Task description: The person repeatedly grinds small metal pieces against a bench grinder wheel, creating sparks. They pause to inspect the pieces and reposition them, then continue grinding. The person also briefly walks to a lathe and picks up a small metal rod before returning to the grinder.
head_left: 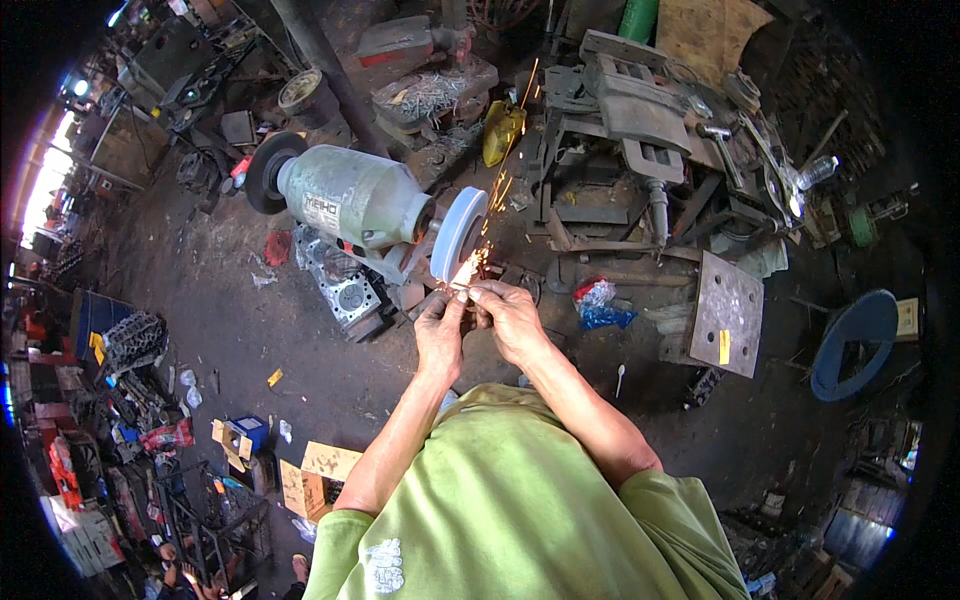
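A grey-green bench grinder (350, 195) stands in front of me, with a pale blue-white grinding wheel (458, 232) on its right end and a dark wheel (272, 172) on its left. My left hand (440, 325) and my right hand (508, 315) meet just below the pale wheel. Pinched between the fingertips of both is a small thin metal piece (460, 288), its end against the wheel's lower face. Bright sparks (472, 265) spray up from the contact. Most of the piece is hidden by my fingers, so its exact kind does not show.
Below the grinder lies a metal engine part (350, 292). A heavy vise-like machine (630, 110) and a drilled metal plate (727, 312) stand at the right, near a blue round stool (853, 345). Open cardboard boxes (318, 475) and scrap lie at lower left.
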`<state>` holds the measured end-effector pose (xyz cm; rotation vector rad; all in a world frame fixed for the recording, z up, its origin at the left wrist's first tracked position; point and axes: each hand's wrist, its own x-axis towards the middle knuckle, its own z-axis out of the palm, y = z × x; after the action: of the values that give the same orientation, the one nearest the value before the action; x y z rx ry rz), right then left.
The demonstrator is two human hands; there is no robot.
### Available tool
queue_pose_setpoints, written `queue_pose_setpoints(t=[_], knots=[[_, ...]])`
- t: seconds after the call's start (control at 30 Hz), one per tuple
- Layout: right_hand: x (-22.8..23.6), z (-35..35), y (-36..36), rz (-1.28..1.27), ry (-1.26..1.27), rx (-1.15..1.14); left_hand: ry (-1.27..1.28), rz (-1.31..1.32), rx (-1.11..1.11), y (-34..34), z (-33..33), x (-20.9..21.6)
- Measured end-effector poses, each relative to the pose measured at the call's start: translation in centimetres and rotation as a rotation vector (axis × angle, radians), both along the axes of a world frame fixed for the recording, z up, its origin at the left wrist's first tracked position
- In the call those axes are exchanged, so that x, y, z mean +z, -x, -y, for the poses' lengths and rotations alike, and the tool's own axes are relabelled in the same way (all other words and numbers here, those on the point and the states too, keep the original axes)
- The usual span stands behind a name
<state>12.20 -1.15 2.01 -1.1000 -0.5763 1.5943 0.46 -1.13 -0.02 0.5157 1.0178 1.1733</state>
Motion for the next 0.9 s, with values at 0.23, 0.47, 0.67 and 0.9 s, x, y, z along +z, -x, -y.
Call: queue_pose_setpoints(t=[0.23, 0.47, 0.67, 0.9], knots=[[-0.2, -0.1, 0.2, -0.017, -0.012, -0.024, 0.001, -0.014, -0.01, 0.1, -0.1, -0.2], [-0.1, -1.0, -0.1, 0.01, 0.006, -0.015, -0.012, -0.004, -0.014, 0.0, -1.1, -0.2], [-0.1, -0.9, -0.1, -0.022, -0.01, -0.023, -0.02, -0.008, -0.014, -0.1, -1.0, 0.0], [0.0, -0.8, -0.1, -0.021, -0.019, -0.026, -0.014, 0.012, 0.01, -0.3, -1.0, -0.3]])
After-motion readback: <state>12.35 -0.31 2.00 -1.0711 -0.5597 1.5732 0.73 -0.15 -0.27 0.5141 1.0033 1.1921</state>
